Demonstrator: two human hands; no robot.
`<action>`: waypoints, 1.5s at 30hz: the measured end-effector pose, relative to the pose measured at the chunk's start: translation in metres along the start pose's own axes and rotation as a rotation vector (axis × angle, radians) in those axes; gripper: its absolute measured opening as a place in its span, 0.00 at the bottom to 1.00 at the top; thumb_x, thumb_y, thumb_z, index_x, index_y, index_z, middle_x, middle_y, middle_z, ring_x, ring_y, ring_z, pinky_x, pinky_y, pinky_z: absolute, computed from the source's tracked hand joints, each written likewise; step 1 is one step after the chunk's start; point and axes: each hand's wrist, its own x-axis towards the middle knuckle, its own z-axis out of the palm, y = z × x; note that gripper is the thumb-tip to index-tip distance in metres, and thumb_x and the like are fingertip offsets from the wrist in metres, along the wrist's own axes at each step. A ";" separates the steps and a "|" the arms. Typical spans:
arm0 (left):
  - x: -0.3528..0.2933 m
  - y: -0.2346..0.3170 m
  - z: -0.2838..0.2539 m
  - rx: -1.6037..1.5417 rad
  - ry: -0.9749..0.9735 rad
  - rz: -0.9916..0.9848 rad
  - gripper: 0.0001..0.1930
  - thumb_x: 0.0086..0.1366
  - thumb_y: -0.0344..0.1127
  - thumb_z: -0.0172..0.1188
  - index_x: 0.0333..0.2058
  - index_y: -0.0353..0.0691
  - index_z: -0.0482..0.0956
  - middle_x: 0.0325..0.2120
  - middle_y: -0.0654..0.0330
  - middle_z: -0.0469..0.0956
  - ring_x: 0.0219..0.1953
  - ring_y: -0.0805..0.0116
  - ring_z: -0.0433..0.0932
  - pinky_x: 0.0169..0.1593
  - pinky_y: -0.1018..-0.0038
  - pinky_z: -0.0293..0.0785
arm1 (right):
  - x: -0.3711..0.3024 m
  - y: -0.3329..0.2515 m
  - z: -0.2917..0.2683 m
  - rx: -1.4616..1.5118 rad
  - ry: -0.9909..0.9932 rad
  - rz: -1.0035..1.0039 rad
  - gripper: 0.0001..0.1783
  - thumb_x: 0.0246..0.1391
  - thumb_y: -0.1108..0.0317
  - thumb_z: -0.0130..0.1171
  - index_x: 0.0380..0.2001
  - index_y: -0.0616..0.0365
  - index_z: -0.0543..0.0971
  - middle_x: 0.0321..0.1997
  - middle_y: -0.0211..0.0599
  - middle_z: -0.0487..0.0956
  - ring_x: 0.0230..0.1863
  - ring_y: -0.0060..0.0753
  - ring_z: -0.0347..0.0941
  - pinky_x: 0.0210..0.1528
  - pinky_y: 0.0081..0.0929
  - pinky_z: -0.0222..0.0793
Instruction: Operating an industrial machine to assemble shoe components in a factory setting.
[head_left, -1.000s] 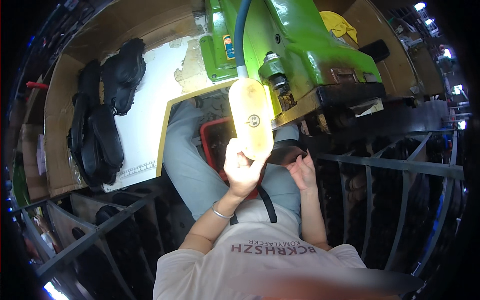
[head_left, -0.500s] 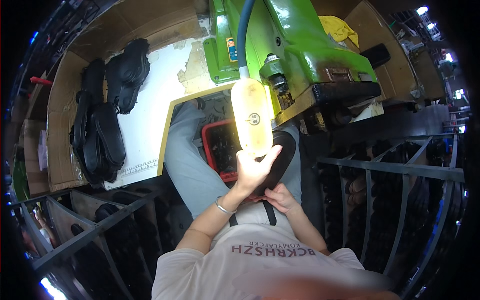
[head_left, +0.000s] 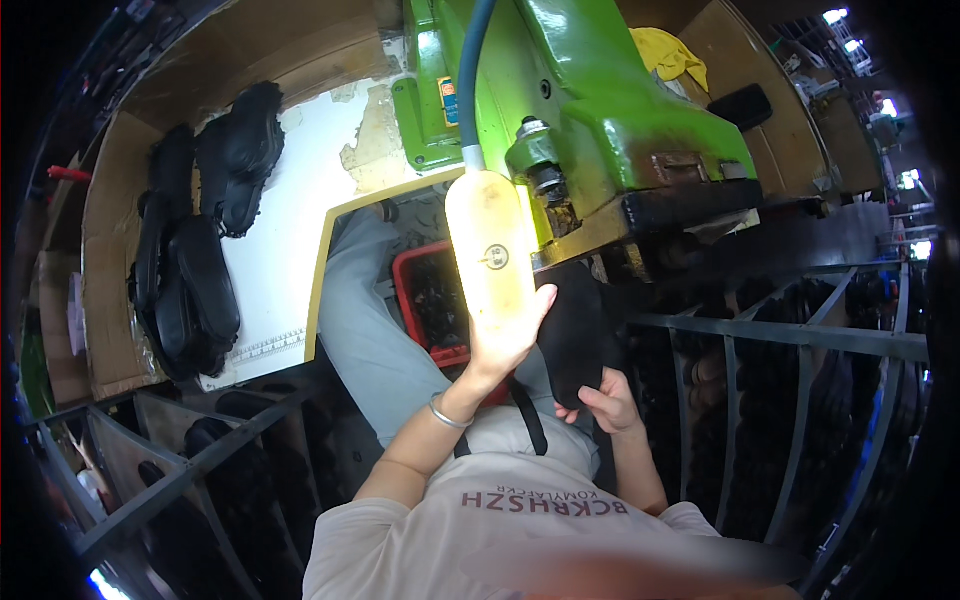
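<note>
A black shoe sole hangs over my right thigh, below the green machine. My right hand pinches its near end between thumb and fingers. My left hand is at the sole's left side, with the thumb stretched up by its edge. The left fingers disappear under a bright yellow lamp head, so whether they grip anything is hidden. That lamp hangs from a blue-grey flexible neck in front of the machine.
Several black soles with ragged edges lie on the white table at left. Between my legs sits a red crate with dark scraps. Metal racks flank me. A yellow cloth lies at the back right.
The sole has shifted right and turned with my right hand, which moved right and outward. My left hand stays under the lamp, now further from the sole's middle. The whole view shifted slightly.
</note>
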 end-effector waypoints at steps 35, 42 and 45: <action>0.010 0.025 -0.056 -0.052 -0.089 0.070 0.14 0.50 0.21 0.66 0.37 0.32 0.77 0.30 0.63 0.77 0.32 0.77 0.74 0.39 0.81 0.72 | 0.071 -0.086 0.010 -0.077 0.286 -0.554 0.11 0.53 0.72 0.56 0.37 0.65 0.69 0.25 0.38 0.76 0.15 0.23 0.70 0.13 0.16 0.65; 0.000 0.039 -0.111 -0.059 -0.093 -0.008 0.14 0.52 0.17 0.61 0.40 0.26 0.74 0.36 0.53 0.78 0.40 0.68 0.77 0.47 0.75 0.73 | 0.096 -0.082 0.051 -0.174 0.091 -0.566 0.13 0.50 0.75 0.59 0.39 0.67 0.72 0.27 0.34 0.75 0.20 0.16 0.71 0.16 0.12 0.65; -0.015 0.019 -0.129 -0.081 -0.176 -0.123 0.12 0.52 0.19 0.63 0.36 0.28 0.74 0.32 0.56 0.78 0.37 0.71 0.78 0.42 0.79 0.74 | 0.104 -0.082 0.058 -0.267 0.049 -0.592 0.15 0.47 0.77 0.62 0.39 0.65 0.73 0.31 0.33 0.77 0.25 0.14 0.72 0.17 0.09 0.67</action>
